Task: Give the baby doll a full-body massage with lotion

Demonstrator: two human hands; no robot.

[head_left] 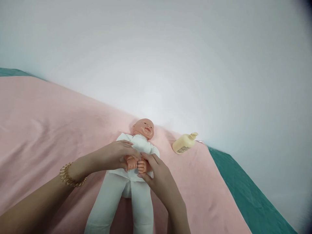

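And there, pinched one fist (132,164) of the doll (133,176) in the left hand (123,152), the other (144,166) in the right hand (159,170), seemingly touching, near a yellow bottle (184,143).

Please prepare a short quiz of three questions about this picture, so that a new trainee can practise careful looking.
1. Multiple choice: which of the person's wrists wears the coiled bracelet? A) the right B) the left C) both
2. True or false: the pale yellow pump bottle is apart from both of the person's hands.
3. Short answer: what are the left hand and the right hand holding?

Key:
1. B.
2. True; it is on the pink cloth.
3. The doll's hands, brought close together in front of its white top.
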